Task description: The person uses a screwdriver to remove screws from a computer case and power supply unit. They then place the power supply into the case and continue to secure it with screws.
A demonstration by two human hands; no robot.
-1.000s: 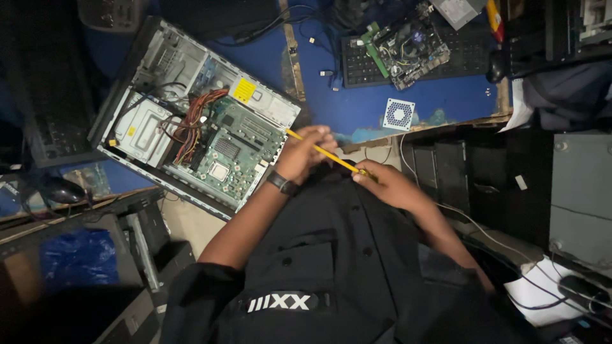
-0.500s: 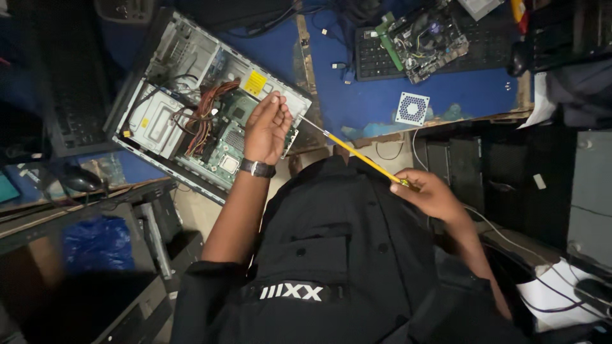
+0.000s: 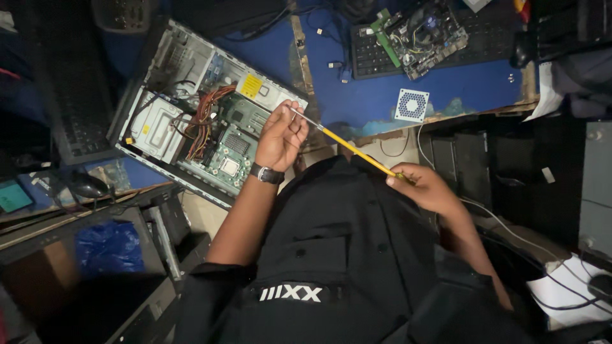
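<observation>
So we've got the yellow screwdriver (image 3: 349,148) slanting up-left: right hand (image 3: 428,190) grips the handle, left hand (image 3: 280,136) pinches the shaft nr the tip, over the open PC case (image 3: 159,83).

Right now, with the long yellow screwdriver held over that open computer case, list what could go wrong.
1. The long yellow-handled screwdriver is pinched near its metal tip by the left hand while the right hand holds the far end; a slip could jab the fingers.
2. The tip hovers at the edge of the open grey computer case, so it might scrape the green motherboard.
3. The bundle of orange and red wires lies close and could snag.
</observation>
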